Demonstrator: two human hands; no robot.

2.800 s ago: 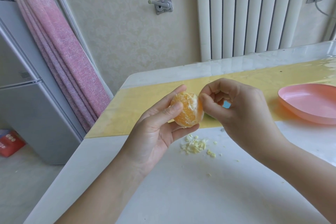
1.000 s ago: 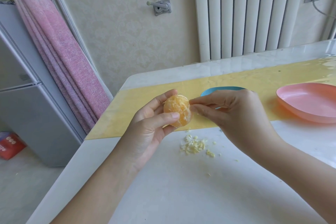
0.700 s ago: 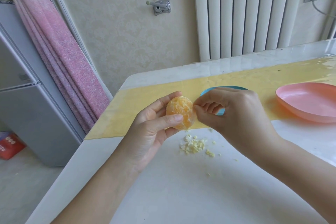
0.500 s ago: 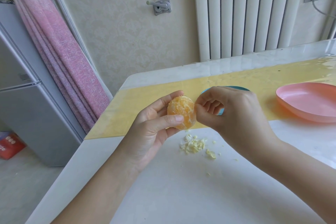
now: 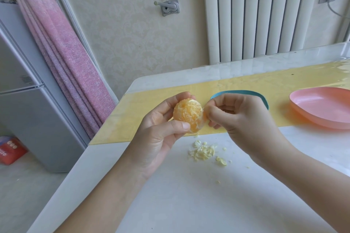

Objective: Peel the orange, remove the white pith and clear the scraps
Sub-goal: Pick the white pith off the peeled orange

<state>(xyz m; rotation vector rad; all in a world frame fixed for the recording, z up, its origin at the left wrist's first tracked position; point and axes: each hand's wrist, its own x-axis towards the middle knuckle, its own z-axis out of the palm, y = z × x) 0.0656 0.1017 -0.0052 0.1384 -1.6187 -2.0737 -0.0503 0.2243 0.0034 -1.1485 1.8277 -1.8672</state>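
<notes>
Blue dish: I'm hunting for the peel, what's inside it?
Only the blue dish's far rim shows; the right hand covers its inside, so any peel there is hidden.

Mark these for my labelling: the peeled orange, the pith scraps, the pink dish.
peeled orange [image 5: 187,114], head view, middle of its exposed flesh.
pith scraps [image 5: 203,152], head view, centre of the pile.
pink dish [image 5: 322,106], head view, inner floor.

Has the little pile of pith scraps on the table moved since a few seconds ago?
No. The pith pile sits at the same spot on the white table, just below the yellow mat's near edge.
</notes>
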